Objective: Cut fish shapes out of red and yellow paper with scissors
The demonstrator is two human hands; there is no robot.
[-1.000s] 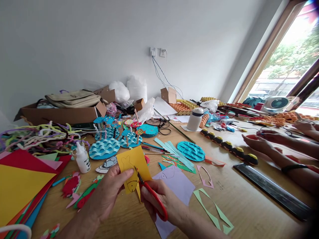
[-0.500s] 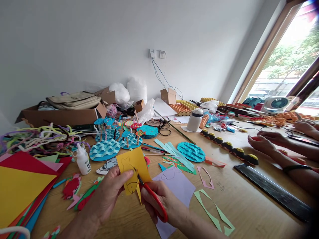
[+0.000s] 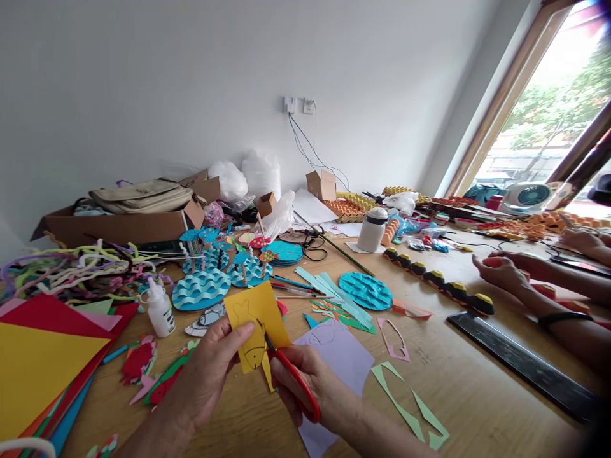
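Observation:
Yellow paper (image 3: 251,310) with a fish drawn on it is pinched by its left side in my left hand (image 3: 217,362), thumb on top. In my right hand (image 3: 308,375) are red-handled scissors (image 3: 301,388), their dark blades at the paper beside the fish outline. A cut strip of the yellow paper hangs down between my hands. Under my right hand lies a purple sheet (image 3: 341,353) with a fish outline. Left of the yellow paper, a grey and white paper fish (image 3: 206,319) lies on the table.
A glue bottle (image 3: 160,308), pipe cleaners (image 3: 71,270) and coloured paper (image 3: 42,362) are on the left. Blue wavy discs (image 3: 201,289) stand behind my hands. On the right are green scraps (image 3: 415,407), an egg-carton strip (image 3: 436,280), a dark glossy slab (image 3: 518,362) and other people's hands (image 3: 501,273).
The view has shifted very slightly. My hands, the scissors and the yellow paper hold nearly the same pose. A person's hands at the right have moved a little.

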